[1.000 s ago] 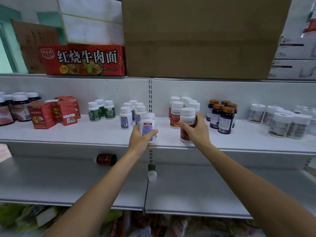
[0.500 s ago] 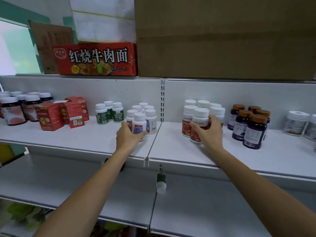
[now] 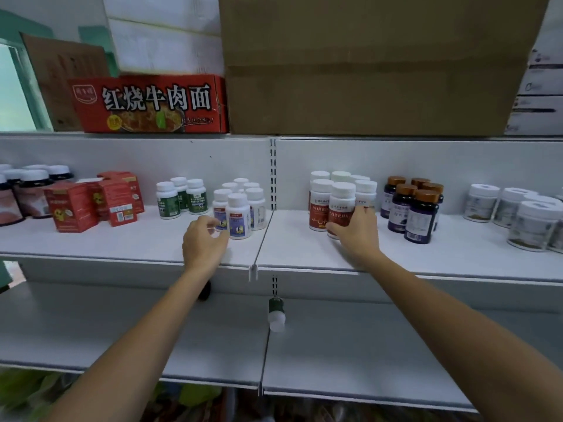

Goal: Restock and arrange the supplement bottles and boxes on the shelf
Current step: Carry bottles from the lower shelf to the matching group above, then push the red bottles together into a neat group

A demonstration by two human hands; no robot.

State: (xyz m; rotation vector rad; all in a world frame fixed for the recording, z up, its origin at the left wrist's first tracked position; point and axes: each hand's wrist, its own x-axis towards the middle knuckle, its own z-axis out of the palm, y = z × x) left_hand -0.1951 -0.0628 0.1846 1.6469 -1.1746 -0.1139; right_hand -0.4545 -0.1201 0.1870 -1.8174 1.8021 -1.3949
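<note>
Fingers [image 3: 368,210] of right hand [image 3: 355,234] grip red-label bottle [image 3: 343,198]; left hand [image 3: 203,242] fingers curl empty.

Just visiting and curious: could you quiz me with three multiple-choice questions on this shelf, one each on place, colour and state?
1. Where is the small green plastic bottle with the white cap? A. lower shelf B. top shelf C. left hand
2. Cap colour of the dark purple bottles? A. white B. coppery brown C. green
3. What is the right hand doing? A. hanging free B. pressing the shelf edge C. gripping a red-labelled white-capped bottle
Answers: 1 A, it lies on the lower shelf; 2 B, the visible caps are coppery brown; 3 C, its fingers wrap that bottle.
</note>
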